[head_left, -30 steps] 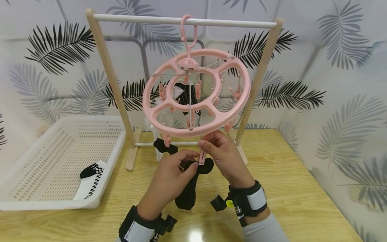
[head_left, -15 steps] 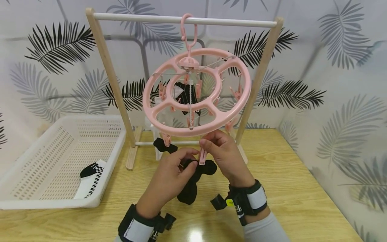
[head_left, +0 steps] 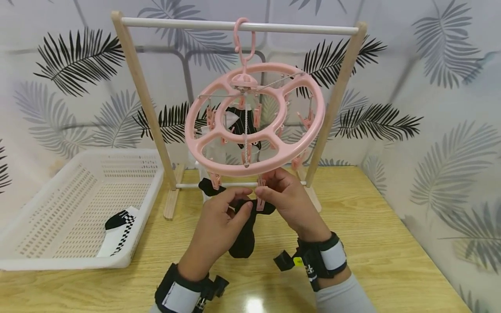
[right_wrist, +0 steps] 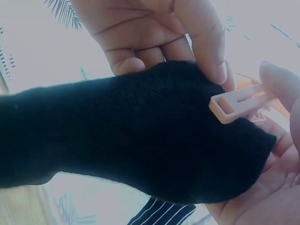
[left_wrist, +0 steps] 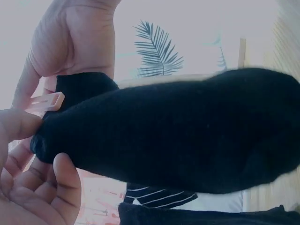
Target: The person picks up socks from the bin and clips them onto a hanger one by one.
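Note:
A black sock [head_left: 243,239] hangs down under the front of the pink round clip hanger [head_left: 287,153]. My left hand [head_left: 222,217] pinches the sock's upper edge between thumb and fingers, as the left wrist view also shows. With thumb and fingers my right hand [head_left: 295,206] grips a pink clothespin [head_left: 260,202] that dangles from the hanger's rim. In the right wrist view the clothespin's tip [right_wrist: 226,107] lies over the sock's edge; how firmly it bites cannot be told. The right hand's fingers lie behind the fabric there.
A white rack [head_left: 188,24] with wooden legs carries the hanger. Other pieces hang from its clips, including a black striped one [head_left: 246,124] and a black one [head_left: 209,188] at the front left. A white basket [head_left: 64,263] at left holds a black-and-white sock [head_left: 117,232].
The left hand has risen slightly, lifting the black sock's upper edge against the clothespin. The right thumb has moved lower along the clothespin. The hanger has barely moved.

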### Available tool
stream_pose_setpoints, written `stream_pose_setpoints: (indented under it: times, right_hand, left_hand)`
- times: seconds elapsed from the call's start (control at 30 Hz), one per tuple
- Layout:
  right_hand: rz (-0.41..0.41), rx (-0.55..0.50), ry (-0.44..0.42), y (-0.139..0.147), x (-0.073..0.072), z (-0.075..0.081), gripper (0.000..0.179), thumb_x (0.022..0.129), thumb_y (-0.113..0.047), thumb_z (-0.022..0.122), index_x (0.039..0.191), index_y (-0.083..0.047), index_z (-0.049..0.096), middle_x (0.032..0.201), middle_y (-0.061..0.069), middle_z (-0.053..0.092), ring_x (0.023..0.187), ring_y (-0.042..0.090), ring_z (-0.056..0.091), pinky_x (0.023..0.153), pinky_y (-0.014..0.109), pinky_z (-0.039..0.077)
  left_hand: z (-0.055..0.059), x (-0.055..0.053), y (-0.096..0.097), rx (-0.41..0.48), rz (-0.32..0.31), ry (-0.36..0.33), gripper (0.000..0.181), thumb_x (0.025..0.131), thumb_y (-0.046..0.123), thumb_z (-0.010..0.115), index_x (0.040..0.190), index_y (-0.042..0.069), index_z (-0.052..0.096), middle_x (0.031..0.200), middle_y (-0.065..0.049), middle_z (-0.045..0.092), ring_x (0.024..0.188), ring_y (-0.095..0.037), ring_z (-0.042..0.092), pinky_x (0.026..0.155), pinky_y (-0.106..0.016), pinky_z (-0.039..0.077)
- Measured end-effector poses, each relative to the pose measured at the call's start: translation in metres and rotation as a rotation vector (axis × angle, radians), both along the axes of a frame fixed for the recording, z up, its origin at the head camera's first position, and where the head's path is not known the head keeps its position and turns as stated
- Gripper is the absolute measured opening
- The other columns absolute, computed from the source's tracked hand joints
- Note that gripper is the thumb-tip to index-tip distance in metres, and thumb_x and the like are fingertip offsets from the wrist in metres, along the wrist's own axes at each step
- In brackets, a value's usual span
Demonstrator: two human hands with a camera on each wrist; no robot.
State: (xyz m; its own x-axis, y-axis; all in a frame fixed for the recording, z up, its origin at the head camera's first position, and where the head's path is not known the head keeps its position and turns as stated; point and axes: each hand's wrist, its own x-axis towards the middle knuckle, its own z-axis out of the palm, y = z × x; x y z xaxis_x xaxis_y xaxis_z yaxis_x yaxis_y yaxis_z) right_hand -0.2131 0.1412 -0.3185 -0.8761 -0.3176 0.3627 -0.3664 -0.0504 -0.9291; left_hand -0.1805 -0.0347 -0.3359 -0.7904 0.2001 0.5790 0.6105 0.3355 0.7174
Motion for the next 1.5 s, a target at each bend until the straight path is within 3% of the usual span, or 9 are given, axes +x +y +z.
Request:
stream_pose_setpoints:
  times: [0.17, 0.3, 0.43, 0.53, 0.63, 0.73, 0.9, 1.07, 1.5]
  right_hand:
    - [0.034, -0.014, 0.009, 0.000, -0.002, -0.001, 0.018, 0.090, -0.012, 0.061, 0.105, -0.007, 0.052, 0.084, 0.005, 0.053, 0.071, 0.020, 0.053, 0.059, 0.024, 0.049]
    - [0.035, -0.031, 0.014, -0.001, -0.003, -0.003, 0.015, 0.090, -0.011, 0.061, 0.102, -0.007, 0.053, 0.083, 0.004, 0.052, 0.069, 0.019, 0.053, 0.058, 0.024, 0.050]
    - [0.024, -0.025, 0.008, -0.004, -0.003, -0.004, 0.017, 0.090, -0.013, 0.062, 0.101, -0.007, 0.053, 0.082, 0.004, 0.052, 0.069, 0.019, 0.053, 0.057, 0.023, 0.049]
    - [0.024, -0.013, -0.005, -0.007, -0.002, -0.005, 0.018, 0.089, -0.014, 0.063, 0.102, -0.006, 0.053, 0.082, 0.004, 0.052, 0.070, 0.019, 0.053, 0.058, 0.023, 0.049]
    - [0.031, -0.010, -0.011, -0.011, -0.002, -0.005, 0.019, 0.089, -0.014, 0.063, 0.104, -0.007, 0.053, 0.083, 0.005, 0.052, 0.072, 0.020, 0.052, 0.058, 0.023, 0.049]
    - [0.035, -0.012, -0.001, -0.013, -0.002, -0.005, 0.019, 0.090, -0.013, 0.062, 0.103, -0.004, 0.052, 0.083, 0.004, 0.050, 0.074, 0.020, 0.051, 0.058, 0.023, 0.048]
    - [0.045, -0.024, 0.011, -0.016, -0.003, -0.004, 0.025, 0.090, -0.012, 0.062, 0.103, 0.004, 0.048, 0.083, 0.005, 0.049, 0.073, 0.021, 0.050, 0.058, 0.023, 0.047]
    - [0.044, -0.022, 0.009, -0.019, -0.003, -0.003, 0.025, 0.090, -0.014, 0.062, 0.103, 0.003, 0.049, 0.083, 0.005, 0.049, 0.073, 0.020, 0.050, 0.058, 0.024, 0.047]
    - [-0.036, 0.042, 0.007, -0.008, -0.003, -0.003, 0.026, 0.090, -0.018, 0.063, 0.103, 0.001, 0.051, 0.083, 0.007, 0.051, 0.075, 0.023, 0.051, 0.059, 0.027, 0.048]
  left_hand:
    - [0.000, -0.002, -0.004, -0.018, 0.073, 0.085, 0.018, 0.086, 0.016, 0.066, 0.103, 0.011, 0.067, 0.098, -0.002, 0.065, 0.083, -0.008, 0.055, 0.061, -0.032, 0.053]
    - [0.003, -0.003, -0.008, -0.053, 0.171, 0.235, 0.013, 0.084, 0.015, 0.067, 0.096, 0.009, 0.069, 0.100, -0.003, 0.062, 0.084, -0.015, 0.051, 0.064, -0.035, 0.051]
    - [0.009, -0.004, -0.013, -0.067, 0.260, 0.397, 0.014, 0.082, 0.014, 0.067, 0.093, 0.005, 0.068, 0.105, -0.010, 0.059, 0.096, -0.023, 0.050, 0.073, -0.042, 0.046]
    - [0.014, -0.006, -0.018, -0.078, 0.314, 0.501, 0.019, 0.080, 0.015, 0.068, 0.096, 0.003, 0.067, 0.110, -0.015, 0.057, 0.104, -0.029, 0.049, 0.078, -0.046, 0.044]
    - [0.019, -0.010, -0.023, -0.121, 0.344, 0.559, 0.029, 0.080, 0.018, 0.069, 0.104, 0.002, 0.065, 0.115, -0.019, 0.054, 0.109, -0.032, 0.047, 0.079, -0.048, 0.044]
    - [0.028, -0.014, -0.026, -0.189, 0.385, 0.560, 0.038, 0.083, 0.027, 0.066, 0.111, 0.001, 0.063, 0.117, -0.021, 0.053, 0.111, -0.035, 0.046, 0.083, -0.050, 0.045]
    - [0.037, -0.017, -0.029, -0.275, 0.446, 0.497, 0.046, 0.088, 0.041, 0.059, 0.110, 0.001, 0.064, 0.115, -0.024, 0.055, 0.108, -0.038, 0.047, 0.086, -0.055, 0.044]
    - [0.037, -0.019, -0.031, -0.293, 0.415, 0.447, 0.045, 0.089, 0.041, 0.059, 0.107, 0.001, 0.066, 0.113, -0.021, 0.055, 0.103, -0.036, 0.049, 0.086, -0.054, 0.043]
    - [0.044, -0.025, -0.025, -0.325, 0.389, 0.453, 0.037, 0.087, 0.039, 0.061, 0.096, 0.003, 0.065, 0.098, -0.015, 0.055, 0.096, -0.031, 0.049, 0.086, -0.047, 0.043]
